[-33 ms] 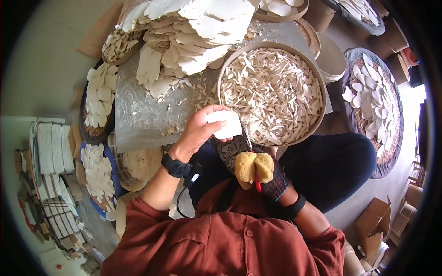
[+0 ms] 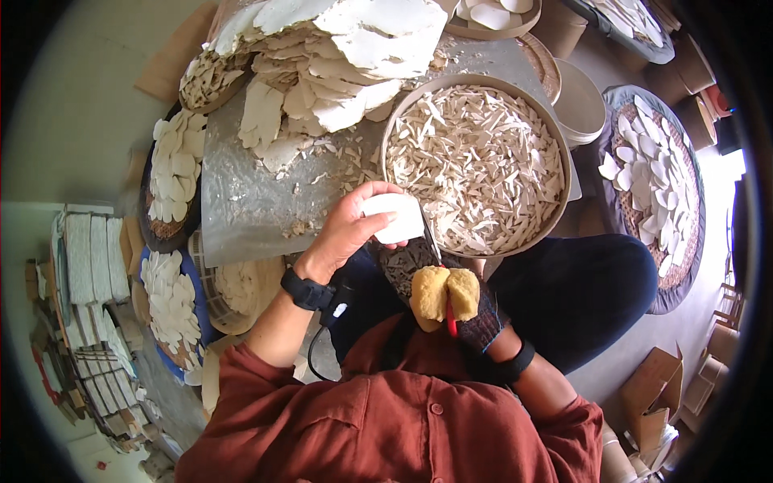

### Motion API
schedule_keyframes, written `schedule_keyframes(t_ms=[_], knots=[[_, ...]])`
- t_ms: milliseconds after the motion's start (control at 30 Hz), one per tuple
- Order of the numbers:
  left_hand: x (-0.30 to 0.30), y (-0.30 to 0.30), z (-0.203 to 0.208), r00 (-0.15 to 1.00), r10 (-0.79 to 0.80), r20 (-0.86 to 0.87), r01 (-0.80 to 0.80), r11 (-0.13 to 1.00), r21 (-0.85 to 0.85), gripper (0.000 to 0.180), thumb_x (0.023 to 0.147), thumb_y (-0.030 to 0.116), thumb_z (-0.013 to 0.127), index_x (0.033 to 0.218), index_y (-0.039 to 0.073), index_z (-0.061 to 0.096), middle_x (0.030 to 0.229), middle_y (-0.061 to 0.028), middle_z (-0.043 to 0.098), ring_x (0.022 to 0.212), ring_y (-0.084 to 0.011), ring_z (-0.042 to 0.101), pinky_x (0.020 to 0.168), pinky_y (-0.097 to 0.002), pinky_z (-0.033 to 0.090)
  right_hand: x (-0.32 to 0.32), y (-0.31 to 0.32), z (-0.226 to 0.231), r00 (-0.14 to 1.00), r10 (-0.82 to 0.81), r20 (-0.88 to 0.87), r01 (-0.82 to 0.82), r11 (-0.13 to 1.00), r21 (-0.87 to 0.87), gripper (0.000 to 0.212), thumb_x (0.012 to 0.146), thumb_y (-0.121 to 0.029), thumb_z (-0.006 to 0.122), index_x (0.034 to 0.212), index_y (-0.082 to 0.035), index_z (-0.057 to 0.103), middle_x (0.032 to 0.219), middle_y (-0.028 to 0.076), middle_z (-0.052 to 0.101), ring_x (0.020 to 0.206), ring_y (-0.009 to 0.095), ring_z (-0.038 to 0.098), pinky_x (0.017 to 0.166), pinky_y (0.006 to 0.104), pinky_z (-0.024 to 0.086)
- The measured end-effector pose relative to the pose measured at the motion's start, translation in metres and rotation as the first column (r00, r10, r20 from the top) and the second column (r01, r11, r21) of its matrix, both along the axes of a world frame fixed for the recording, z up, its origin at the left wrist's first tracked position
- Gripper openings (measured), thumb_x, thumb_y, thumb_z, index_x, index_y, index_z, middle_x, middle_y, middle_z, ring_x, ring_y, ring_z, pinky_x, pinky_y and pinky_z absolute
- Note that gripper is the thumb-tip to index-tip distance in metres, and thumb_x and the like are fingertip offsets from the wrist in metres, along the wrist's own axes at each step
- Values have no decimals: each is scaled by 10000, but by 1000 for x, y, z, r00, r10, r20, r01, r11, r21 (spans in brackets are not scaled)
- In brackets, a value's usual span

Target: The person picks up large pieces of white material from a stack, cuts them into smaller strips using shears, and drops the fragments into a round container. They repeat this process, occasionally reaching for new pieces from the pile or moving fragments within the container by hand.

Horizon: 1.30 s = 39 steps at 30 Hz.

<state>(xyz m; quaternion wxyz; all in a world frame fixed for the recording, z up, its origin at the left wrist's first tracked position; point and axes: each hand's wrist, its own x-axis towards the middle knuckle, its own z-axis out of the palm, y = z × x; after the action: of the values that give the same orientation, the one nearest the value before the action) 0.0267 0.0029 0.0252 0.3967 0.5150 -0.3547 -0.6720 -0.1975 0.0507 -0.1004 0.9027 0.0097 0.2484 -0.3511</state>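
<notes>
My left hand [image 2: 348, 225] pinches a small, flat white piece [image 2: 393, 218] with rounded edges between thumb and fingers. In a dark knitted glove, my right hand [image 2: 485, 319] is closed around scissors [image 2: 451, 325] with red handles wrapped in thick yellow foam [image 2: 431, 288]. The narrow metal blade points up to the right edge of the white piece; whether it cuts into it cannot be made out. Just beyond my hands sits a round tray [image 2: 564, 187] full of pale, slender offcuts [image 2: 475, 161].
A tall pile of cream sheets [image 2: 346, 56] covers the far side of the grey tabletop [image 2: 250, 205]. Round trays of trimmed white pieces stand left [image 2: 173, 165] and right [image 2: 656, 173]. A pale tub [image 2: 581, 101] is behind the offcuts. An opened carton [image 2: 654, 386] lies lower right.
</notes>
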Motion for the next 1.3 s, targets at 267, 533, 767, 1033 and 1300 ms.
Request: schedule_keyframes(t_ms=[267, 533, 767, 1033, 1300], knots=[[-18, 10, -14, 962, 273, 8, -266, 944, -197, 521, 862, 36, 619, 1317, 34, 364, 1007, -132, 643, 892, -145, 632, 730, -266, 543, 6, -9, -18, 983, -136, 122, 154, 976, -152, 398, 993, -262, 440, 1330, -54, 400, 1266, 134, 526, 1157, 240, 532, 1043, 396, 393], [-38, 16, -28, 877, 480, -20, -472, 855, -212, 415, 886, 19, 582, 1282, -14, 461, 1004, -112, 649, 786, -143, 652, 631, -269, 568, 13, -16, 11, 886, -80, 456, 167, 974, -154, 643, 966, -534, 323, 1363, -33, 394, 1331, 148, 497, 1173, 310, 525, 1055, 424, 365], [-34, 18, -17, 954, 300, -9, -298, 941, -162, 394, 892, 27, 563, 1271, -40, 479, 992, -121, 648, 742, -171, 666, 581, -280, 565, 15, -28, 23, 858, 1, 513, 163, 948, -274, 588, 985, -462, 330, 1356, -10, 390, 1295, 156, 523, 1141, 302, 549, 1038, 411, 388], [-19, 18, -19, 976, 218, -10, -218, 971, -98, 399, 880, 43, 578, 1264, -3, 481, 922, -107, 661, 694, -172, 661, 591, -274, 549, 12, -15, 6, 804, -21, 594, 141, 978, -157, 599, 976, -478, 340, 1311, 12, 417, 1246, 188, 540, 1113, 293, 564, 1019, 420, 415], [-1, 12, -6, 1000, -8, 18, 9, 995, -94, 383, 879, 31, 591, 1236, 21, 453, 979, -90, 654, 846, -118, 638, 735, -253, 531, -2, 3, 5, 931, 137, -339, -303, 807, -507, 664, 930, -518, 366, 1313, 23, 415, 1300, 215, 500, 1162, 324, 529, 1056, 425, 381]])
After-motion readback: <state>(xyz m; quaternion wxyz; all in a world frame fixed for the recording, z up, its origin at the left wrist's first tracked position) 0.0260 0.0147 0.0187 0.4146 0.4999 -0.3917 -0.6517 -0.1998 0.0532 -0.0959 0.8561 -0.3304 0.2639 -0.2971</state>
